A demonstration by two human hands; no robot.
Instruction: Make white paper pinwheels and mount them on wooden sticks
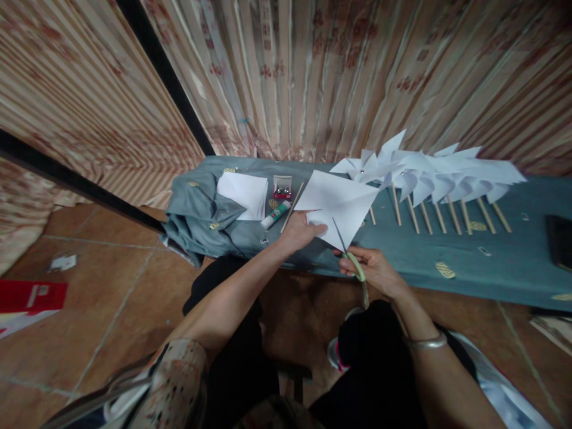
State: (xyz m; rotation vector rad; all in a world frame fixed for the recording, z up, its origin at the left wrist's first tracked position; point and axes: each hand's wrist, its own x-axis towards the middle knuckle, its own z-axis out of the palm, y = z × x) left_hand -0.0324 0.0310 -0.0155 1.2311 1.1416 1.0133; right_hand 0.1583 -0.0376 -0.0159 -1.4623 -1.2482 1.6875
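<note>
A white paper square [342, 199] is held over the near edge of the cloth-covered bench, one corner towards me. My left hand [300, 231] pinches its left side, thumb on top. My right hand [370, 267] grips green-handled scissors [356, 266], whose blades lie along the paper's near corner. Whether the blades are fully closed is hard to make out. Just beyond my left hand lie a thin wooden stick [292, 207], a green and white glue stick [276, 215] and a small red box [282, 187] of shiny metal pins.
A stack of white paper [245, 193] sits at the left of the bench, partly under a cloth fold. Paper pinwheels [429, 173] on sticks overlap along the right. A dark object [559, 241] rests at the far right. Curtains [286, 77] hang behind; a red packet [33, 297] lies on the floor.
</note>
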